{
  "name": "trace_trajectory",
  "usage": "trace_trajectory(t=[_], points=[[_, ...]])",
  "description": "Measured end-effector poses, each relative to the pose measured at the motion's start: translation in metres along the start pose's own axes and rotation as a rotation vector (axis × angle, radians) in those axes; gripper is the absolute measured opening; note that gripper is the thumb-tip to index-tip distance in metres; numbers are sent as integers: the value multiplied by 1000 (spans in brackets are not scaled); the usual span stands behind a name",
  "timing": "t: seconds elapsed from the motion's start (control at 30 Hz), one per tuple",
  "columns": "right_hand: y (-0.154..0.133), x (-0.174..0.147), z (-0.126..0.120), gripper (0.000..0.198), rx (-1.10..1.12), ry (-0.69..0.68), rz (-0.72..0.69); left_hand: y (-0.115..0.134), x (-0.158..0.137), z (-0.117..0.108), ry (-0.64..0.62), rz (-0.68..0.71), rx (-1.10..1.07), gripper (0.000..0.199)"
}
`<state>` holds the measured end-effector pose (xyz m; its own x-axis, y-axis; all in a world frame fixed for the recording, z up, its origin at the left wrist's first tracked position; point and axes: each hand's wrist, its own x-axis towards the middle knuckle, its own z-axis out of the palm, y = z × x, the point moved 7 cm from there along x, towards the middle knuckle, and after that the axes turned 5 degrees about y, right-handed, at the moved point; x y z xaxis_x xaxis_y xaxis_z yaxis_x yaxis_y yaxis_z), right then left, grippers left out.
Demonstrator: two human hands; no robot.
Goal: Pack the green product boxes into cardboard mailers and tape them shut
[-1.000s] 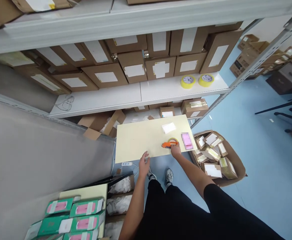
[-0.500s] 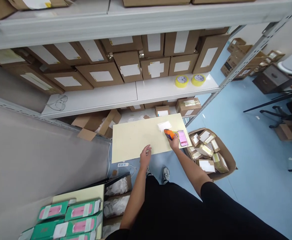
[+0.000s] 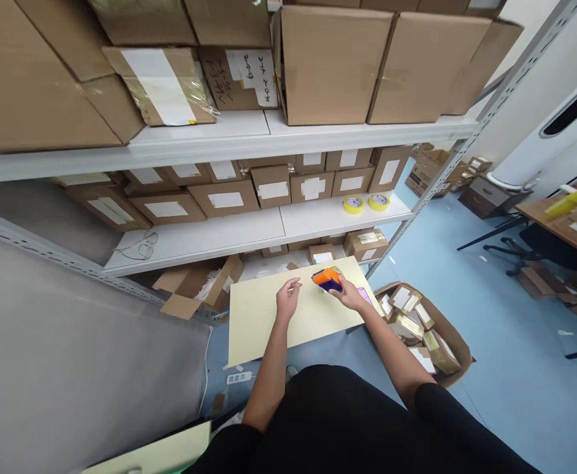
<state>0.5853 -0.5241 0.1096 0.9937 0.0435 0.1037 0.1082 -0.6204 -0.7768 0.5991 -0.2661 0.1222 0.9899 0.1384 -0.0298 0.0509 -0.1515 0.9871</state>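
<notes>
My right hand (image 3: 348, 293) is closed around an orange and dark blue tape dispenser (image 3: 326, 279), raised over the cream tabletop (image 3: 261, 309). A bit of yellow tape roll shows behind the dispenser. To its left, my left hand (image 3: 287, 299) hovers over the board, its fingers loosely bent and apart with nothing in them. Beside my right wrist lies a pink-screened phone (image 3: 365, 295), partly covered by the arm. The white papers on the tabletop are mostly hidden behind the dispenser.
Metal shelving with cardboard boxes (image 3: 226, 199) stands ahead, with yellow tape rolls (image 3: 354, 205) on its middle shelf. An open carton (image 3: 197, 289) sits at the table's far left. On the right, a large carton (image 3: 458, 342) holds several small parcels. A power strip (image 3: 239, 378) lies on the floor.
The view has tilted up, showing more upper-shelf boxes. My right hand has lifted the tape dispenser and brought it left, nearer to my left hand, which is also raised.
</notes>
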Motion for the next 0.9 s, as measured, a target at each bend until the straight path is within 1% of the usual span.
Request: trace_trajectory(t=[0.1,0.17,0.23,0.3,0.4,0.47,0.53,0.6,0.7,0.77,0.9], points=[[-35,7,-14,62,-33,-37,-112,47,22,-2,-77,102,-37,36],[-56,9,-21,58,-25,-70,-153,73,32,0,-178,162,-35,37],[-74,9,-27,54,-12,-90,-177,91,36,2,-294,210,-11,37],[-90,8,-32,52,-21,-88,-199,102,39,1,-371,239,11,35],[-106,6,-35,49,-88,-38,-201,109,41,-2,-401,247,30,31],[-110,6,-37,49,-138,36,-153,111,41,-3,-400,254,33,31],[-112,6,-38,48,-169,110,-107,111,42,-4,-366,264,6,32],[-116,9,-38,48,-181,151,-114,109,46,-6,-329,246,-64,34],[-120,15,-39,49,-192,165,-168,103,54,-5,-367,164,-156,37],[-119,20,-41,50,-198,157,-176,103,59,-4,-387,129,-151,36],[-110,35,-43,51,-191,117,-146,115,66,-1,-295,170,4,20]])
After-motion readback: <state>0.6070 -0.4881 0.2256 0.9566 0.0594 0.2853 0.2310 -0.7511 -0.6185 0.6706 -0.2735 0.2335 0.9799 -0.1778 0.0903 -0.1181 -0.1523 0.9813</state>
